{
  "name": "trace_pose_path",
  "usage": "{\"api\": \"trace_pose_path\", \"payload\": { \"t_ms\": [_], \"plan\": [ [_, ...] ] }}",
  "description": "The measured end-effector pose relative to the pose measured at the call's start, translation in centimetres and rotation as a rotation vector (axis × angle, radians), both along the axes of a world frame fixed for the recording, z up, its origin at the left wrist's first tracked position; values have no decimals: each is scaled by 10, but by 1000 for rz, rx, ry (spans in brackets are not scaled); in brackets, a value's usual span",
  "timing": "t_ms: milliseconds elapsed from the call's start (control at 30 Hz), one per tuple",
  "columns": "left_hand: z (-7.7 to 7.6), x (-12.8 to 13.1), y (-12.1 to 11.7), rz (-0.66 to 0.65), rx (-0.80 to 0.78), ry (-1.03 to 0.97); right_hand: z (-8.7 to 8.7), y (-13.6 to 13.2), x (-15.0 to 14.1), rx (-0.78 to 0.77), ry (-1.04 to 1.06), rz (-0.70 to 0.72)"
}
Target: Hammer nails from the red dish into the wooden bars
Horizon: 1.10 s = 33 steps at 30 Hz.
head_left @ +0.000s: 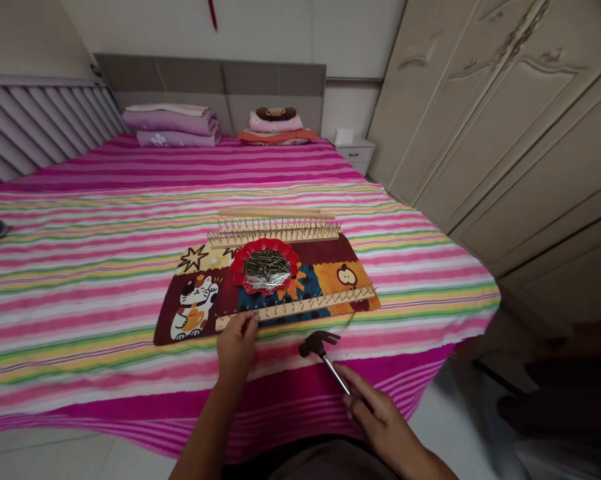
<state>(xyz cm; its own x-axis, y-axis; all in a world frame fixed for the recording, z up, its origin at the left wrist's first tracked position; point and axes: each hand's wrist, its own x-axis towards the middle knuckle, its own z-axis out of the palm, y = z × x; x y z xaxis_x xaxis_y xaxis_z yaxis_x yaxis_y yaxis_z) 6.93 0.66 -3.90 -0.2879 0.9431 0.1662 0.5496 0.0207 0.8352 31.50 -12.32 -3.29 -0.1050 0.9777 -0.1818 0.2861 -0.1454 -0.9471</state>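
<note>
My right hand (375,410) is closed around the handle of a claw hammer (319,343), whose dark head is held up over the near side of the bed. My left hand (237,340) has thumb and forefinger pinched at the left part of a narrow wooden strip (300,307). What sits between those fingertips is too small to make out. Nails stand in a row along the strip to the right of my fingers, several of them leaning. Just beyond it, a red scalloped bowl (237,270) holds a heap of loose nails (266,268).
Strips studded with upright nails (280,233) lie behind the bowl, with plain wooden strips (270,212) farther back. Beneath the work is a patterned mat (163,327) on a striped bedspread (105,267). Folded bedding (173,127) rests by the headboard; a wardrobe (480,133) stands right.
</note>
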Motion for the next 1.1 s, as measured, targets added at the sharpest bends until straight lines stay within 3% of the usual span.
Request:
{"api": "trace_pose_path", "payload": {
  "t_ms": [133, 233, 433, 533, 767, 900, 1100],
  "plan": [
    [-6, 1, -1, -70, 115, 104, 35, 20, -22, 129, -36, 83],
    [-10, 2, -2, -96, 170, 140, 49, 39, -39, 226, -60, 111],
    [-17, 1, -2, -97, 202, 163, 53, 68, -64, 414, -92, 221],
    [-18, 1, -2, -86, 204, 170, 53, 73, -69, 421, -150, 277],
    [-15, 2, -1, -85, 190, 108, 57, 51, -48, 357, -124, 207],
    [-9, -1, -2, -99, 149, 102, 33, 29, -18, 170, -124, 160],
    [22, -12, 2, -36, 188, 196, -42, 6, 15, -2, -19, 10]
  ]
}}
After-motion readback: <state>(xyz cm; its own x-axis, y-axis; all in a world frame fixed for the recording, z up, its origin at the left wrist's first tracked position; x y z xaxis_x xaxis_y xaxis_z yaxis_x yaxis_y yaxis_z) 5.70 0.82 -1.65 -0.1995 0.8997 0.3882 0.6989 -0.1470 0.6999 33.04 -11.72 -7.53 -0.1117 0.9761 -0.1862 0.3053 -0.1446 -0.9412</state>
